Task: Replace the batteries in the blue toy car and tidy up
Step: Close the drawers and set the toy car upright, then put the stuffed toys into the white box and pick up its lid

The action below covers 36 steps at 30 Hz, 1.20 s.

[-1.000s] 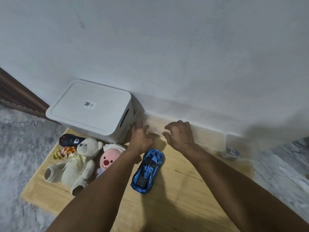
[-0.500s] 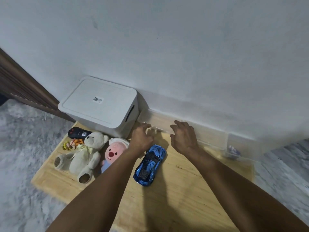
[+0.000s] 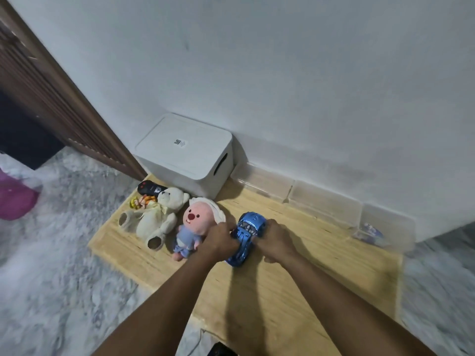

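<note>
The shiny blue toy car is on the wooden board, its nose pointing away from me. My left hand grips its left side and my right hand grips its right side, fingers curled round the body. The car's rear end pokes out below my hands. A black remote control lies at the board's far left corner, partly behind the toys. Small clear plastic boxes line the wall; the rightmost one holds blue and white items that I cannot make out.
A white lidded storage box stands against the wall. A cream teddy bear, a pink plush doll and a small orange figure lie left of the car. Grey carpet surrounds the board; a brown door frame rises at left.
Both hands left the clear boxes by the wall, drew back toward me and took hold of the blue car. My view has swung left and pulled back.
</note>
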Available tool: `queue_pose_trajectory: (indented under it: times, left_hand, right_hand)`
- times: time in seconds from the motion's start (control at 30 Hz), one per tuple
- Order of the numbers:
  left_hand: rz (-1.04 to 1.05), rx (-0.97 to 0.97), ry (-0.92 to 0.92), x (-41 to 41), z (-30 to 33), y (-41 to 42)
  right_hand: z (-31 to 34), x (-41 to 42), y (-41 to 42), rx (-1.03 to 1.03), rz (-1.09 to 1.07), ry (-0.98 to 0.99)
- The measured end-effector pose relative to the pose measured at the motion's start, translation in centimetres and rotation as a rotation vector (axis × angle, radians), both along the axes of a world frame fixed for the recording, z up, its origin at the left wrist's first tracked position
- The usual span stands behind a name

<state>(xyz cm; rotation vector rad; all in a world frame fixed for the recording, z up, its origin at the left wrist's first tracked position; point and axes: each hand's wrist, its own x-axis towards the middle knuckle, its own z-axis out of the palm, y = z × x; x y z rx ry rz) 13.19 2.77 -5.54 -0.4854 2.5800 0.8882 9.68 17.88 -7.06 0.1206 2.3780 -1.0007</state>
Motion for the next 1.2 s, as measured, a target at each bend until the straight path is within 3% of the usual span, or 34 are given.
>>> queue_pose_trajectory:
  times: [0.37, 0.5, 0.63, 0.77, 0.93, 1.03, 1.2]
  left_hand:
    - [0.001, 0.028, 0.001, 2.7, 0.5, 0.5]
    - [0.023, 0.061, 0.005, 2.2, 0.7, -0.4]
    - [0.070, 0.088, 0.209, 0.1, 2.9, -2.7]
    - [0.200, 0.044, 0.476, -2.9, 5.6, -7.5]
    - [0.451, -0.039, 0.598, -6.9, 8.4, -15.1]
    - [0.520, -0.117, 0.549, -9.2, 9.4, -19.7]
    - [0.500, -0.144, 0.292, -12.6, 9.0, -25.9]
  right_hand:
    - [0.4, 1.0, -0.8, -0.001, 0.056, -0.010]
    - [1.1, 0.5, -1.0, 0.169, 0.133, 0.014]
    - [3.5, -1.3, -2.6, 0.338, 0.148, 0.057]
    - [6.0, -4.4, -6.0, 0.136, 0.013, 0.131]
    - [8.4, -7.5, -11.6, -0.168, -0.187, 0.120]
    - [8.6, -9.0, -14.5, -0.163, -0.227, 0.152]
    - [9.1, -10.1, -17.0, -0.035, -0.277, 0.154]
